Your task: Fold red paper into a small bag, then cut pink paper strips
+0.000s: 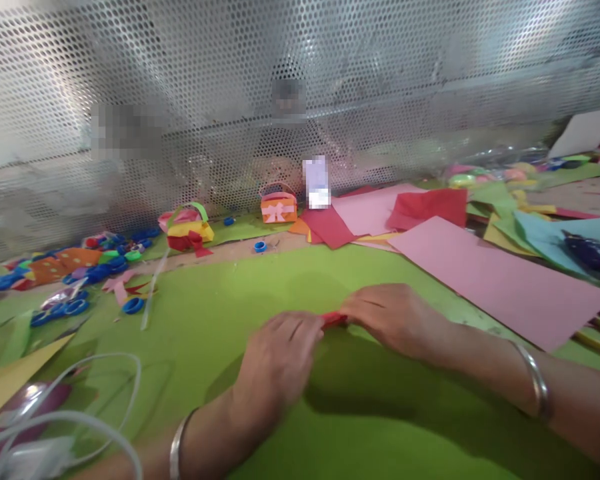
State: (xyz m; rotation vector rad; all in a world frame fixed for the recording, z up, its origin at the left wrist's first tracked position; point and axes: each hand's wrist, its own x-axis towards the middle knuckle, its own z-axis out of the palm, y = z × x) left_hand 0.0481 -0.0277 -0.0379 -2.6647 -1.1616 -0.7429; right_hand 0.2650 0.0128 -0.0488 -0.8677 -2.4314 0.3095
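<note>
Between my two hands is a narrow piece of folded red paper, of which only a short middle stretch shows. My left hand pinches one end of it, fingers bent and pressed together. At the other end, my right hand grips the paper with curled fingers. Both hands hover low over a large green sheet, casting shadows on it. The fingertips and both ends of the red paper are hidden, and the hands are slightly blurred.
Pink paper and red sheets lie to the right, near a dark blue tool. Small paper baskets stand at the back. Scissors and blue rings lie left; a white cable loops in front. A perforated metal panel closes the back.
</note>
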